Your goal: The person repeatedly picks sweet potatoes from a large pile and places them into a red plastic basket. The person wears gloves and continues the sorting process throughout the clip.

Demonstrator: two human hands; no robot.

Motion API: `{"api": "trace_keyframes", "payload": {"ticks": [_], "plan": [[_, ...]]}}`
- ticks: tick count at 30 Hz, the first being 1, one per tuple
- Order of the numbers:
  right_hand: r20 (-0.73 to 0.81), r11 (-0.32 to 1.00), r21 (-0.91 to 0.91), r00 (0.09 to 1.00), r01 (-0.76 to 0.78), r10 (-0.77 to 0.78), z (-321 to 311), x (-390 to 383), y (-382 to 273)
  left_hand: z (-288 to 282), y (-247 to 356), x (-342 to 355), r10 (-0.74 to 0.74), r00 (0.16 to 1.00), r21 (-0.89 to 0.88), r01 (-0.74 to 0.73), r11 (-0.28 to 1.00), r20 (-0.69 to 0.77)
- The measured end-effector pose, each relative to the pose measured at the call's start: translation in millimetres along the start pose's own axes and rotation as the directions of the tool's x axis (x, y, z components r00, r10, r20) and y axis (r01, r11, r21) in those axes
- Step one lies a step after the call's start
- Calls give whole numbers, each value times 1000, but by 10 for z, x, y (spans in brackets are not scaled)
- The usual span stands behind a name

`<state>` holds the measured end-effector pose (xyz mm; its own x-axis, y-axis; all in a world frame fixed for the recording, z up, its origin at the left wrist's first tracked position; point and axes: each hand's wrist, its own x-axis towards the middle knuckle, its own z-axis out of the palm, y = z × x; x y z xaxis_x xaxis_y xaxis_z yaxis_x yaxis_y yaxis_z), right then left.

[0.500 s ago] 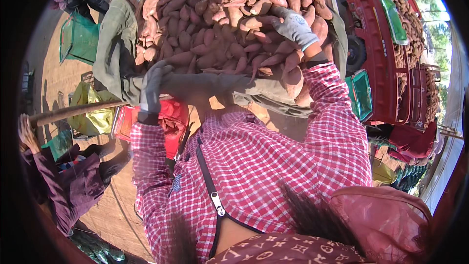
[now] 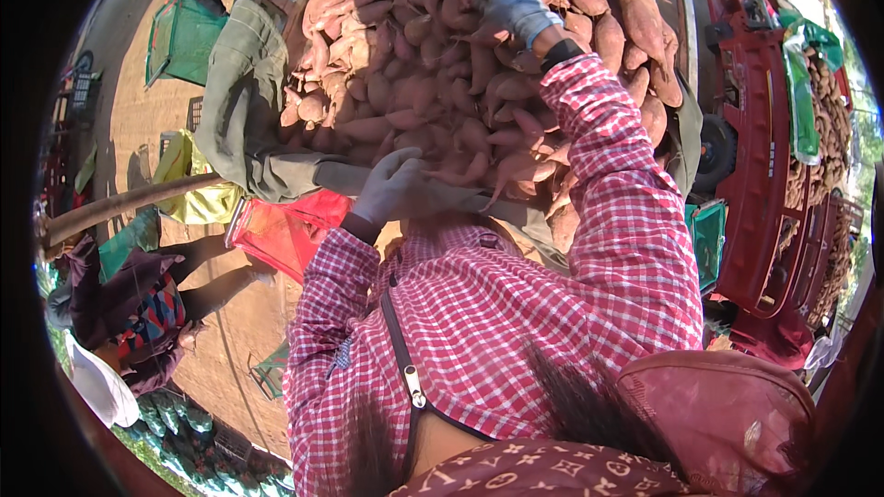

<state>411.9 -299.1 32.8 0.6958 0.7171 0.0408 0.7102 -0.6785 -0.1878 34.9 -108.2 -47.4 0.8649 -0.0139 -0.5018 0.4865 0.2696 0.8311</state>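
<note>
A big heap of reddish sweet potatoes [image 2: 433,101] lies in a cart bed lined with a grey-green tarp [image 2: 239,120]. My right hand [image 2: 511,5], in a grey glove, reaches far into the heap, and its fingers curl around a sweet potato there. My left hand [image 2: 396,186], also gloved, lies on the near edge of the heap, fingers bent over the potatoes at the tarp's rim. Whether it grips one I cannot tell. Both sleeves are red checked cloth.
A red crate [image 2: 276,230] and a yellow sack [image 2: 189,175] stand below the cart. Green crates [image 2: 184,37] sit at the upper left. A red vehicle [image 2: 764,147] loaded with more sweet potatoes is on the right. Another person [image 2: 120,313] crouches at lower left beside a wooden pole [image 2: 120,207].
My left hand left the tarp edge and moved right onto the potatoes. My right hand reached further up into the heap.
</note>
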Motion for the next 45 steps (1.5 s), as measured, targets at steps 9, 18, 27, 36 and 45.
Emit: {"api": "trace_keyframes", "payload": {"ticks": [9,18,27,36,45], "plan": [[178,992,-110,983,60,-40,87,403,-69,-445,-229,-72,-63,984,-33,58,998,-166],[25,985,-173,1000,8,-4,345,805,-63,-634,-372,13,-45,988,-128,26,991,-149],[198,961,29,944,-275,264,228,941,-655,-863,-298,42,-104,965,-72,89,993,-241],[176,979,169,981,-116,86,44,1008,-1481,-637,-124,-44,-147,958,-165,109,980,-245],[22,953,-252,986,167,-167,944,2013,-1813,-668,-75,-142,-248,943,-255,190,948,-221]]}}
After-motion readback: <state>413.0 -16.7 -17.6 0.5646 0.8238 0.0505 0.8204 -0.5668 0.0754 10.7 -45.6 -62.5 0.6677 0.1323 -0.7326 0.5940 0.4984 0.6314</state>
